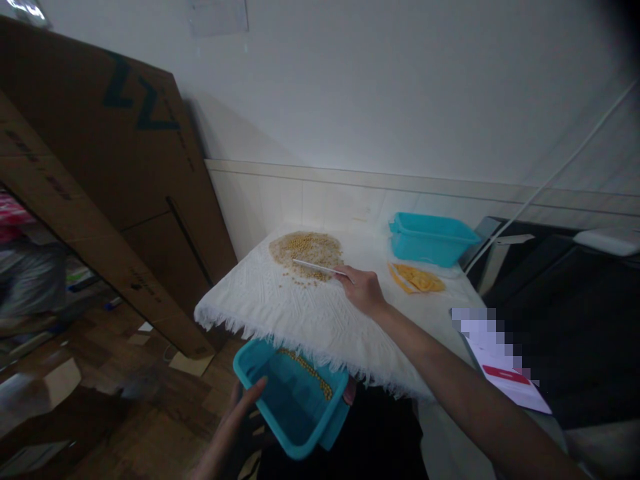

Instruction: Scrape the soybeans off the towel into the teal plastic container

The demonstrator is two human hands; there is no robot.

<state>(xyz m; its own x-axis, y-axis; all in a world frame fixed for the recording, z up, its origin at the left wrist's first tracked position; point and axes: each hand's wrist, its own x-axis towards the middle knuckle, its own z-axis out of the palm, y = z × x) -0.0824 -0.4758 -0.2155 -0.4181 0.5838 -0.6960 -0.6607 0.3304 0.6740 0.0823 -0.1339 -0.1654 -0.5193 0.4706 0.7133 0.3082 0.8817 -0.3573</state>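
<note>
My right hand (361, 288) is closed around one end of a thin, pale stick (320, 267), whose exact kind I cannot make out. The stick's far end lies over a pile of yellow beans and pale grains (311, 248) on a white fringed cloth (250, 293). A few loose beans are scattered at the pile's near side. Below the cloth's hanging edge, my left hand (245, 403) grips the left rim of a turquoise plastic basin (285, 427), its thumb over the rim. Inside the basin, yellow beans (313, 373) form a line along the far side.
A second turquoise basin (433, 230) stands at the table's back right, with a yellow cloth-like bundle (417, 277) before it. A printed sheet (520, 390) lies on the right. Large cardboard boxes (115, 167) stand at left. A white wall is behind; a cable (555, 170) crosses at right.
</note>
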